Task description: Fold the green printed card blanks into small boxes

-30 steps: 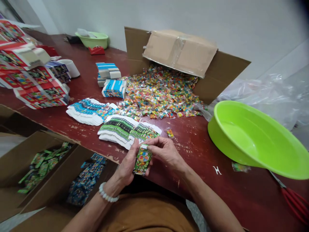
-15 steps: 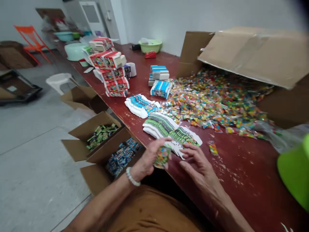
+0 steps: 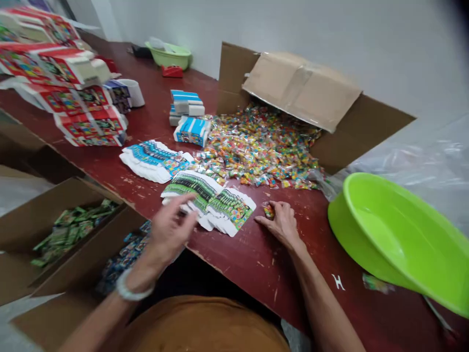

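My left hand, blurred by motion, has its fingers stretched out over the near edge of a fanned stack of flat green printed packets on the red-brown table. Nothing shows in it. My right hand rests on the table to the right of that stack. Its fingers curl onto a single small candy packet. A white bead bracelet is on my left wrist.
A cardboard box on its side spills a heap of candy packets. A lime basin stands right. Blue flat packets, blue boxes and red boxes lie left. Below the table edge, cartons hold green packets and blue packets.
The green packet held in both hands is gone from them. My left hand moved to the green stack, my right hand to the lone candy packet. The view swung left, then back.
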`<control>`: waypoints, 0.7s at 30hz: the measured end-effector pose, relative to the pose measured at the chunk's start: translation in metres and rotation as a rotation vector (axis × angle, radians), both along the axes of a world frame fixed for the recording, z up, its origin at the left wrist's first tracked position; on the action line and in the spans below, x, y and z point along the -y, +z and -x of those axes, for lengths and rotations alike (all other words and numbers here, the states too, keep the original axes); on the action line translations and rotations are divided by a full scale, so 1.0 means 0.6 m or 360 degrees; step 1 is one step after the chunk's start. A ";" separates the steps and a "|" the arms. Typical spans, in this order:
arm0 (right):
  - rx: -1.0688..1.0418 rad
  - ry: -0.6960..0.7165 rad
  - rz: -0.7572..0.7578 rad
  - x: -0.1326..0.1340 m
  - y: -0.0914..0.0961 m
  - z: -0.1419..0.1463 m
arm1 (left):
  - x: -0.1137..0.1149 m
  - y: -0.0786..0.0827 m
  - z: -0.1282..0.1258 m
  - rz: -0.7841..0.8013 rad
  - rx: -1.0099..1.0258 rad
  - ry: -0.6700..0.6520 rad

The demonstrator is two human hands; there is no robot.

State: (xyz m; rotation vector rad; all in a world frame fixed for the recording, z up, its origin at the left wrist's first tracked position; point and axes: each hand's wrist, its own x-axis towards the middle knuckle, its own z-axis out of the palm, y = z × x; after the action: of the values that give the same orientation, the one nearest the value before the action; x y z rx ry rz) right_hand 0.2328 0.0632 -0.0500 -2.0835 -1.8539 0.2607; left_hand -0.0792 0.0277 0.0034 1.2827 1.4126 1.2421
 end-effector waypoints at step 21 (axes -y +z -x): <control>-0.0318 0.0052 -0.0102 -0.020 0.032 0.049 | -0.020 -0.037 -0.140 -0.0521 -0.2307 -0.0329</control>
State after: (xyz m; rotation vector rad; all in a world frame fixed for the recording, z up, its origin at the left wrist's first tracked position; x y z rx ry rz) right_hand 0.2032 0.0754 -0.0307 -1.9110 -1.7554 0.3971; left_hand 0.0045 0.0395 -0.0185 2.7283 1.8946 0.2337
